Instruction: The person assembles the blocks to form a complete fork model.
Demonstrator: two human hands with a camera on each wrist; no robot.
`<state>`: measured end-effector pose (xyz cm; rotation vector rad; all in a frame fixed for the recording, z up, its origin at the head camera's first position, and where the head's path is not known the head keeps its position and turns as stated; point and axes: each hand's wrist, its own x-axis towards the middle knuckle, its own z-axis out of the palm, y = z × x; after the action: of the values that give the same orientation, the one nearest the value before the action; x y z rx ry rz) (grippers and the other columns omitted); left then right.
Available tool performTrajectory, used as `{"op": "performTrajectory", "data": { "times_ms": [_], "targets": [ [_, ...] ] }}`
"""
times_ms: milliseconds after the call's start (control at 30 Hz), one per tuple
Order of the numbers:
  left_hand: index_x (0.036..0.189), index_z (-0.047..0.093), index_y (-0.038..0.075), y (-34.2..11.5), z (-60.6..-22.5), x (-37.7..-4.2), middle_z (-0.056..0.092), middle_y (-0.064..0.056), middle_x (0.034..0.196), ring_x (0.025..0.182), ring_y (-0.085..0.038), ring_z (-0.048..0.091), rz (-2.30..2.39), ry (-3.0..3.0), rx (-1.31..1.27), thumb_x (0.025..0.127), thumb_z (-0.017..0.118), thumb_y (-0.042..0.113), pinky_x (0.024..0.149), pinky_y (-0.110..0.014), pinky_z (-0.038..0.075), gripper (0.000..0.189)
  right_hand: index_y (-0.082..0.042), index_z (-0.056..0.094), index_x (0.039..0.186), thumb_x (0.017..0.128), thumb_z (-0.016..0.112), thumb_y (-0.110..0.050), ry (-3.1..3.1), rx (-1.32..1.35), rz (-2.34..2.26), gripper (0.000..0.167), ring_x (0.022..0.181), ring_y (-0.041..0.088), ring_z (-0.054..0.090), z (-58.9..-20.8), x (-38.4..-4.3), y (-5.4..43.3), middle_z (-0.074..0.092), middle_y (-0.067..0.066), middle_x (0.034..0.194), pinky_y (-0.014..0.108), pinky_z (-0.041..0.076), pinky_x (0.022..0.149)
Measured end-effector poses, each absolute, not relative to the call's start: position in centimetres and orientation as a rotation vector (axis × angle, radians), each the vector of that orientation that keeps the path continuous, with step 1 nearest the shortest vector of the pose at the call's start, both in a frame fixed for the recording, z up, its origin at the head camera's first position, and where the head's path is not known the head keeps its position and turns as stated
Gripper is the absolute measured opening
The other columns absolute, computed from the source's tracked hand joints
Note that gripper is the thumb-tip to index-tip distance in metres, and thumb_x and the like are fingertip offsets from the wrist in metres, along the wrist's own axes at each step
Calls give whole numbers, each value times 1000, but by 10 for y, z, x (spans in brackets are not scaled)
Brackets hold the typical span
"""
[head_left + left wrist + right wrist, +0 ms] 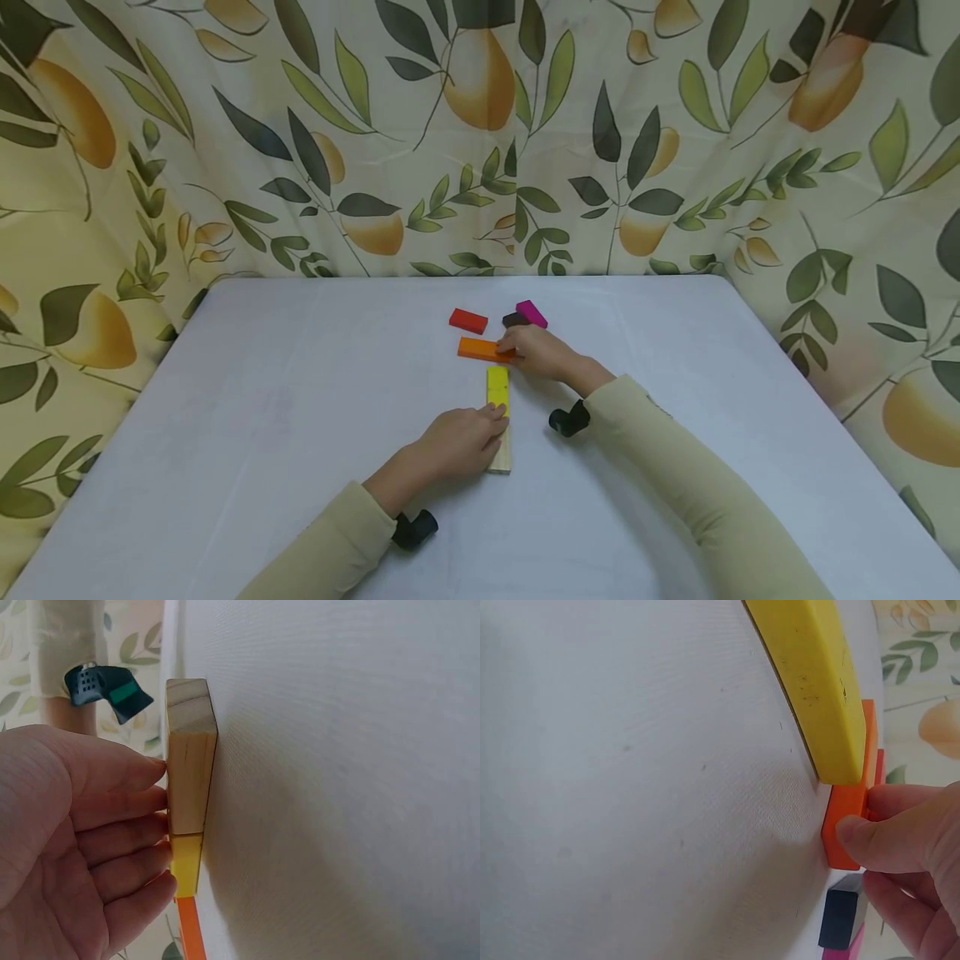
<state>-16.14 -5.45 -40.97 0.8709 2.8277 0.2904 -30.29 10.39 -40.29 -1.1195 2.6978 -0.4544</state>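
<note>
A right hand (546, 354) pinches an orange block (478, 348) just beyond the yellow block (497, 383), which the left hand (456, 439) touches with straightened fingers.

A crosswise block (477, 348) lies behind a lengthwise block (497, 384) on the table (300, 375).

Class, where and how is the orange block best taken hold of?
Probably by its right end, coming from the right, thumb on the near long side, fingers behind, as the right hand does. The orange block lies flat and crosswise; the yellow block sits before its middle.
</note>
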Motion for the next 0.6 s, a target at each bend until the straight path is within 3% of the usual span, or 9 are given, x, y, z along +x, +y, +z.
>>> {"op": "performTrajectory", "data": {
  "times_ms": [600],
  "targets": [
    [129,54,10,-54,-408,-160,48,-2,134,123,-12,43,277,2844,877,92,56,26,94,-31,42,41,-2,67,110,80,66,4,2682,-1108,-482,30,102,23,58,-400,-297,111,64,10,107,33,47,88]
  ]
}}
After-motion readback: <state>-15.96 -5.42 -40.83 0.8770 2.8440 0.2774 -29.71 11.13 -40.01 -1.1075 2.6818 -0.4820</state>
